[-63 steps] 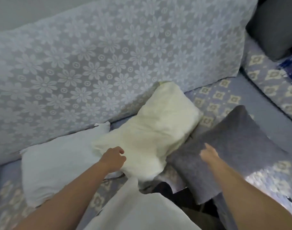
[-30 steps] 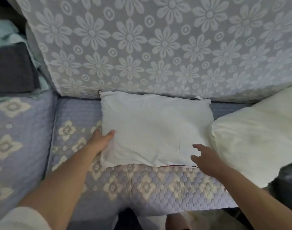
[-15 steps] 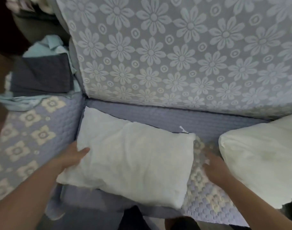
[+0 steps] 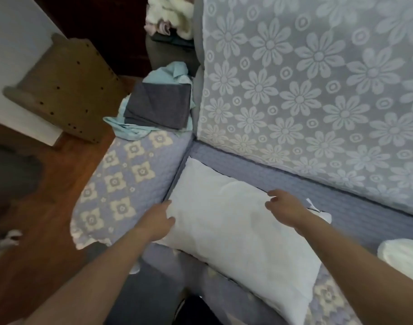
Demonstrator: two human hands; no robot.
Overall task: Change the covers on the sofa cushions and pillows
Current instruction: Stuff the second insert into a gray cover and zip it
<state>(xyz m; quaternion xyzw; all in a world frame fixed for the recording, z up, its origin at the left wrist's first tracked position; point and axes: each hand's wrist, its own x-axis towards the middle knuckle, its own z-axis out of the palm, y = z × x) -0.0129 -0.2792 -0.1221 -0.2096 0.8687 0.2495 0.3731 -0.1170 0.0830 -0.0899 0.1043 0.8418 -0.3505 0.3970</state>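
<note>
A bare white pillow lies on the sofa seat in the corner by the armrest, its near end hanging over the seat's front edge. My left hand grips the pillow's left edge, thumb on top. My right hand lies over the pillow's far long edge with its fingers curled onto the fabric. A folded dark grey cover sits on a light blue cloth on the far end of the armrest. A second, cream pillow shows at the right edge.
The sofa back wears a grey lace cover with white flowers. The armrest has a quilted lilac cover. Left of it are a wooden floor and a leaning wooden board. A heap of cloth lies behind the sofa.
My view has swung left toward the armrest. My right hand moved from the seat at the pillow's right end onto its far edge. The left hand keeps hold of the pillow's left edge.
</note>
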